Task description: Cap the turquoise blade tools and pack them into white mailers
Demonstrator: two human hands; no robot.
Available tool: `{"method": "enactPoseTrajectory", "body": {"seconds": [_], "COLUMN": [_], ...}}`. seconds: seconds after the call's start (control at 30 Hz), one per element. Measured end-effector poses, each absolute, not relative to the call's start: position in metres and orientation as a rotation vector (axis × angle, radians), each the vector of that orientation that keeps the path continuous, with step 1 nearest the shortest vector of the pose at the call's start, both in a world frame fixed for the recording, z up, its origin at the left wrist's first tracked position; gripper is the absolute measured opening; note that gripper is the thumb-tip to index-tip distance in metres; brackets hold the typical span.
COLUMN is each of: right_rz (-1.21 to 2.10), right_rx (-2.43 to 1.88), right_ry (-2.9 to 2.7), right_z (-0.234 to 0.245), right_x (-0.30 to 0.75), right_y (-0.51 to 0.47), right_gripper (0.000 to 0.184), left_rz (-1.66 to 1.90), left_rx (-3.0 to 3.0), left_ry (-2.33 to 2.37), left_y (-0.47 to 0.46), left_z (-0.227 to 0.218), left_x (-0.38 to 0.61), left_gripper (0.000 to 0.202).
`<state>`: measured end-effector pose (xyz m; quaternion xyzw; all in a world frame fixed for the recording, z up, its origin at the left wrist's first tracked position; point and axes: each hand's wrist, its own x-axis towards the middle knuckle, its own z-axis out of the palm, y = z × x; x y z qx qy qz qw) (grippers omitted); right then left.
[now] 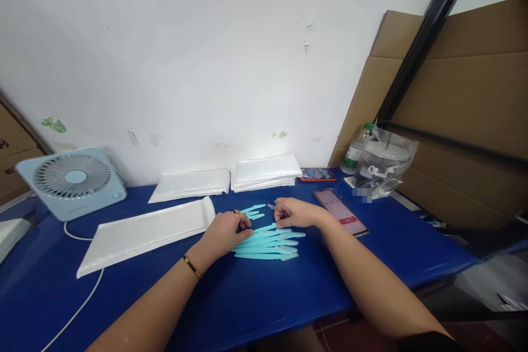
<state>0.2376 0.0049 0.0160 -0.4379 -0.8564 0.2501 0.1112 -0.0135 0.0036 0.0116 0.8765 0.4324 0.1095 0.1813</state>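
Observation:
Several turquoise eyebrow razors lie side by side in a loose row on the blue table. My left hand is over their left ends, its fingers curled and its thumb pressed on the upper razors. At the other end, my right hand pinches the tip of the topmost razor between thumb and fingers. A few more turquoise razors lie behind my left hand, partly covered by it. A small greyish piece shows beside my right fingertips; I cannot make out what it is.
Left of my hands lies a white padded envelope. More envelopes and a stack of them rest along the wall. A blue fan stands far left. Phones, a bottle and a bagged cup are at the right.

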Motion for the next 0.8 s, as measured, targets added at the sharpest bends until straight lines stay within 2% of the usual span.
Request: {"method": "enactPoseTrajectory", "body": {"seconds": [0.33, 0.5, 0.57, 0.67, 0.8], "right_rz": [0.574, 0.442, 0.482, 0.575, 0.632], "right_rx": [-1.311, -1.386, -1.313, -1.225, -1.191], "right_ry": [-2.347, -2.248, -2.308, -2.439, -2.521], "right_z": [0.019, 0.015, 0.016, 0.015, 0.014], "right_x": [0.244, 0.246, 0.237, 0.220, 0.209], "right_y": [0.011, 0.012, 0.008, 0.001, -0.001], "right_gripper": [0.009, 0.015, 0.016, 0.019, 0.018], "left_rz": [0.362, 0.388, 0.357, 0.231, 0.239], "left_rx": [2.548, 2.536, 2.535, 2.479, 2.472], "left_ry": [1.397, 1.525, 1.424, 1.272, 1.317], "left_y": [0.017, 0.016, 0.011, 0.003, 0.001], "left_z": [0.014, 0.023, 0.023, 0.019, 0.014], "left_x": [-0.023, -0.032, -0.031, -0.024, -0.013], "left_gripper": [0.017, 0.019, 0.024, 0.020, 0.015]}}
